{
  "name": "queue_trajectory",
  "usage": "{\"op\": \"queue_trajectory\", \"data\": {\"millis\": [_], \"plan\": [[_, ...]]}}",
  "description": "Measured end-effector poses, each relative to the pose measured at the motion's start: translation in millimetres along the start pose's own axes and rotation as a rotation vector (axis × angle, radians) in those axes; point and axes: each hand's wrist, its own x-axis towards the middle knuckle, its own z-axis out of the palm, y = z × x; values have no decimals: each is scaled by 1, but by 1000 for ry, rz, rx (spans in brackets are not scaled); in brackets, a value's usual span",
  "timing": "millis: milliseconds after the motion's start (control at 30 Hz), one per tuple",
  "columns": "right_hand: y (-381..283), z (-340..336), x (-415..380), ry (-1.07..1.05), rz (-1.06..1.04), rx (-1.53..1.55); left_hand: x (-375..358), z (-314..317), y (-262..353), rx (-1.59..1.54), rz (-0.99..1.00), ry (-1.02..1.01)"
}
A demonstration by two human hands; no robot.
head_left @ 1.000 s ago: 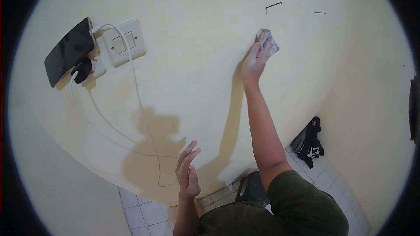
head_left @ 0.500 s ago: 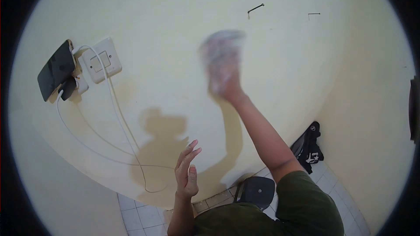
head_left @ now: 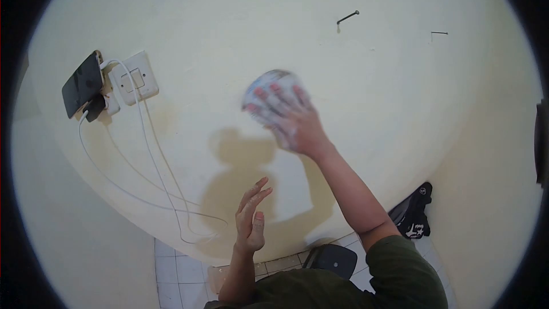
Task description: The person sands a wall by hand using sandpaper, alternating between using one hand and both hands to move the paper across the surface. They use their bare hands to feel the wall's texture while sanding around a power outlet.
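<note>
My right hand [head_left: 289,117], coated in something whitish and slightly blurred, holds a pale round pad [head_left: 274,83] flat against the cream wall [head_left: 377,109]. Its fingers are spread over the pad. What the pad is made of cannot be made out. Lower down, my left hand [head_left: 250,217] is raised in front of the wall with its fingers apart and nothing in it. Whitish smears show on its fingers too.
At the left, a phone [head_left: 83,84] with white cables [head_left: 143,123] rests beside a wall switch [head_left: 135,78]. Two nails, one being a bent nail [head_left: 347,18], stick out at the upper right. Below are a dark stool [head_left: 334,260] and a black bag [head_left: 413,212] on the tiled floor [head_left: 191,269].
My right hand has moved down and slightly left along the wall with the pad. My left hand stays raised, almost unchanged. The view has shifted slightly.
</note>
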Motion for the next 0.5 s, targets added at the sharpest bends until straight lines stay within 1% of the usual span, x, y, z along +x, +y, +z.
{"op": "queue_trajectory", "data": {"millis": [33,67,100,133,200,233,267,300,333,367,433,467,500], "plan": [[8,-4,-4,30,55,-37,1,0,-1,8,-4,13],[18,-12,-3,138,150,-138,1,0,-1,24,-4,30],[31,-13,-3,349,278,-99,0,-1,-1,39,-5,47],[41,-11,-1,557,407,-59,-2,-1,-1,51,-7,64],[21,20,9,760,451,235,-5,-1,-5,92,-23,87],[11,28,4,679,366,187,-5,-1,-6,111,-31,94],[-3,31,-11,424,186,176,-4,0,-6,124,-30,96],[-13,32,-24,168,60,268,-3,0,-5,135,-31,98],[-18,30,-30,7,43,392,-3,1,-5,148,-34,98],[-21,32,-30,-111,-14,253,-4,0,-5,165,-41,107],[3,6,-24,193,200,92,-8,-1,-6,198,-50,133],[13,8,-24,393,365,-34,-8,-2,-5,211,-56,147],[13,15,-23,485,498,-64,-10,-4,-4,225,-64,160]]}}
